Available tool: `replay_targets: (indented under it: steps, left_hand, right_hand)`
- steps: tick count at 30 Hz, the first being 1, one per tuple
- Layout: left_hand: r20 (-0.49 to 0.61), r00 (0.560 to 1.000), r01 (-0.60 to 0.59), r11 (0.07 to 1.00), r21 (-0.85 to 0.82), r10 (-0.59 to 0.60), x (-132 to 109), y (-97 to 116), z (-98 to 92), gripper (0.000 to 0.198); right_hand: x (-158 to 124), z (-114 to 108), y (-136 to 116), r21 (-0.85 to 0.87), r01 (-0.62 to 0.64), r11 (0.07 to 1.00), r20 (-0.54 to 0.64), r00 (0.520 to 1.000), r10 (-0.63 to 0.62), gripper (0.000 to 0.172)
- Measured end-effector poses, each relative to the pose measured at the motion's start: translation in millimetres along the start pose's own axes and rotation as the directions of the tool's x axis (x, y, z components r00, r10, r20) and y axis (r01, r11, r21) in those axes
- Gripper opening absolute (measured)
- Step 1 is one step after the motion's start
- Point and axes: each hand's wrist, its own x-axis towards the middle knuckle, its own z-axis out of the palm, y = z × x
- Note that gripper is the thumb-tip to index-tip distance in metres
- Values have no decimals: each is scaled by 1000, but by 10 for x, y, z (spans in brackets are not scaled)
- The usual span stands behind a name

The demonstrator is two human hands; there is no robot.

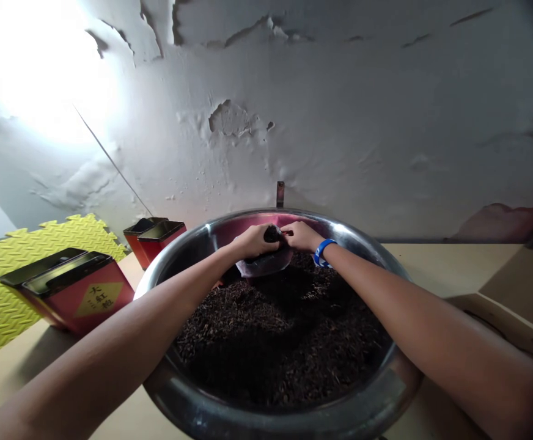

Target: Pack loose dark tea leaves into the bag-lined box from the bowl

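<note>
A wide metal basin [193, 403] holds a thick layer of dark loose tea leaves [248, 318]. Over its far side, my left hand [255, 240] is closed around the neck of a clear plastic bag [265, 264]. Dark leaves show at the bag's mouth, and its lower part hangs at the leaves in the basin. My right hand [302, 236], with a blue wristband at the wrist, is pinched at the right edge of the bag's mouth. Something small and red shows at its fingertips, too small to name.
Red tea tins [90, 293] with dark rims stand left of the basin, with smaller red tins [159, 238] behind. A yellow foam mat [55, 244] lies farther left. A peeling wall [340, 134] rises behind the table [431, 263]. An open cardboard box [514, 311] is at right.
</note>
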Motion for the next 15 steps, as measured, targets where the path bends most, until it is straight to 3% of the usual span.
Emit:
replay_targets:
  steps: [15]
  left_hand:
    - [100,987,103,973,205,-126,39,-74,9,36]
  right_hand:
    - [10,-6,-71,-33,10,999,-13,1000,-11,27]
